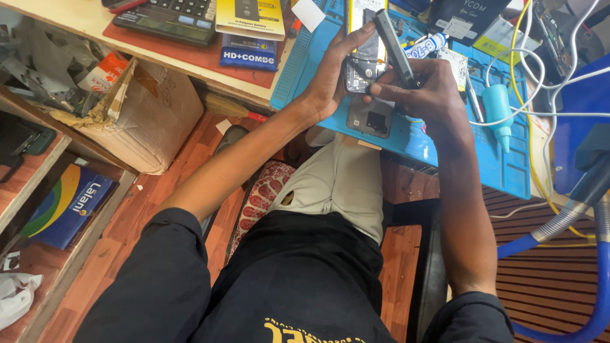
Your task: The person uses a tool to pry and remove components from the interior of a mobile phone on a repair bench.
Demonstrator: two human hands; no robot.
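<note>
right hand holds screwdriver, tip toward phone.

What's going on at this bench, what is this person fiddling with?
A person sits at a workbench, bent over an opened phone lying on a blue work mat. The left hand steadies the phone, while the right hand holds a slim grey tool with its tip down near the phone's insides. A separate phone back cover lies just below. A small teal bottle, white cables and a calculator sit around.
</note>
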